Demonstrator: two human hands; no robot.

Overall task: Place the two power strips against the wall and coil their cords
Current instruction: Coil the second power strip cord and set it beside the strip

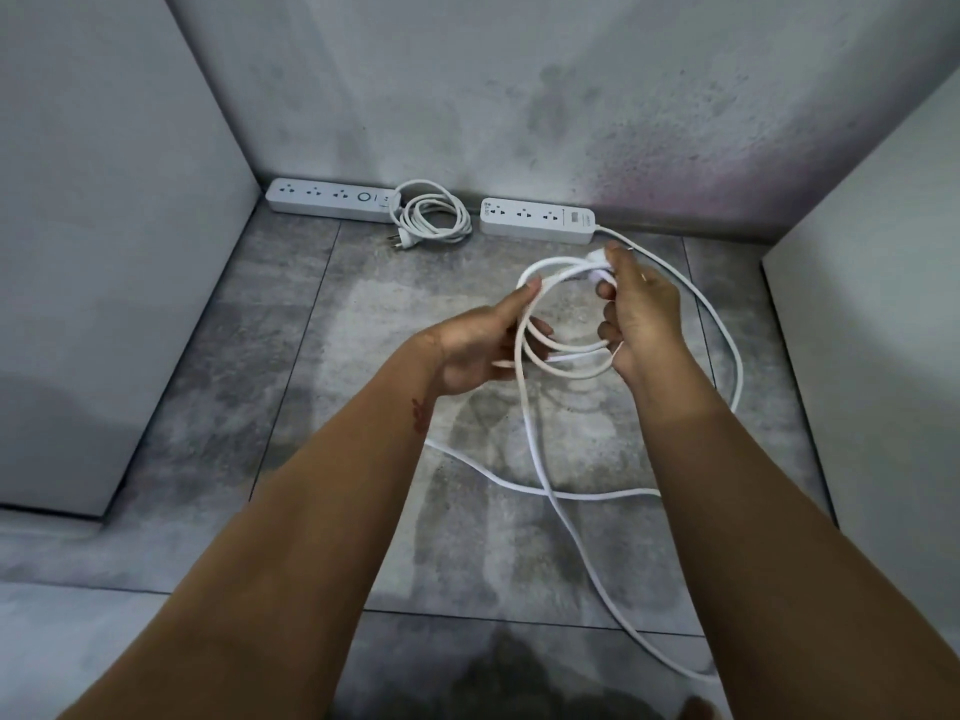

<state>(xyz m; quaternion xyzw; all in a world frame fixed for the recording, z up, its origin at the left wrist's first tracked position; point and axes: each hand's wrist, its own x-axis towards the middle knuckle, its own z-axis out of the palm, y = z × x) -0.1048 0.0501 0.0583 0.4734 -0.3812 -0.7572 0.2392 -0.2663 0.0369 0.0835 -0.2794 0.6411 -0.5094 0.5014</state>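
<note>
- Coiling the second cord (556, 260) looks like the step in hand: both hands hold a few loops of it in the air between them.
- Left hand (478, 350) has thumb and fingers curled round the left side of the loops. Right hand (644, 314) grips the right side, with the plug (597, 262) showing at its fingertips.
- Beyond the right hand, the right power strip (537, 220) lies against the wall (467, 96). Its cord leaves the strip's end, sweeps round to the right of that hand and trails over the floor (363, 356) below both forearms.
- Beyond the left hand, the left power strip (327, 200) also sits at the wall, with its finished coil (434, 218) lying just beside it.
- Judging by its look, the cord is light, soft and springy, with a smooth jacket, so the loops will likely try to spring open. A firm hold where they bunch together suits best.
- Slack on the floor crosses itself and may snag if drawn in fast.
</note>
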